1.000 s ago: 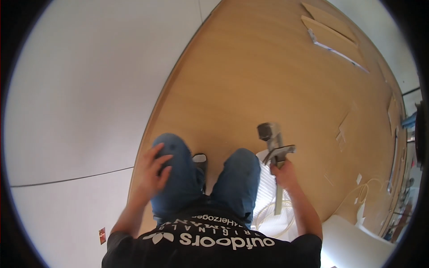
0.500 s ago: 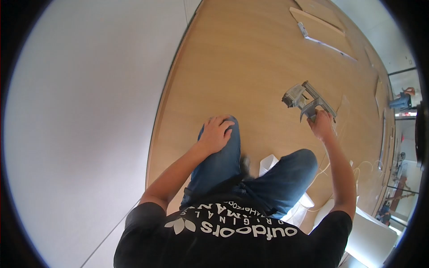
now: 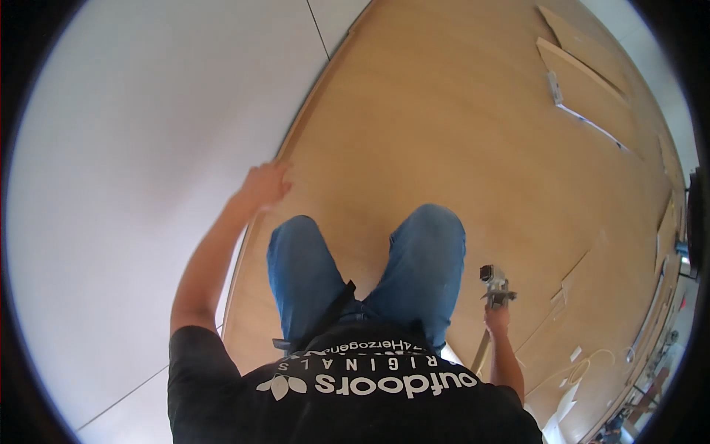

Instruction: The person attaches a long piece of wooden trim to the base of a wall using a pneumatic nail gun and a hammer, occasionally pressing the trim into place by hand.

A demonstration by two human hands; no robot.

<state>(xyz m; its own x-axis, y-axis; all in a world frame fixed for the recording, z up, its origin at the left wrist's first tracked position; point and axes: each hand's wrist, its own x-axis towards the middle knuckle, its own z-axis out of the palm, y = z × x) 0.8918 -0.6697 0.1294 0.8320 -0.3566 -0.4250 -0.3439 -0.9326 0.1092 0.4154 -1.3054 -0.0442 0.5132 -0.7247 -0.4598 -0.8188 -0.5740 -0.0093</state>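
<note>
My right hand [image 3: 498, 320] is closed around the grip of a grey nail gun [image 3: 496, 284], held low beside my right knee and seen nearly end-on. Part of its grip is hidden by my fingers. Out to the left, my left hand [image 3: 268, 185] reaches to the strip [image 3: 302, 122] running along the foot of the white wall [image 3: 148, 163]. Its fingers look loosely spread and a little blurred, with nothing visible in them. Whether they touch the strip or hover over it, I cannot tell. Beneath both hands lies the wood-coloured floor [image 3: 399, 126].
My bent knees are between my hands. Far right, flat wooden boards [image 3: 584, 66] lie on the floor beside a thin white strip [image 3: 592, 124]. A pale hose [image 3: 584, 370] curls at the lower right, near white scraps [image 3: 566, 403]. A dark seam crosses the wall.
My left hand has left my knee and moved left to the wall's foot. My right hand has drawn the nail gun back and down. My body has turned and shifted toward the wall.
</note>
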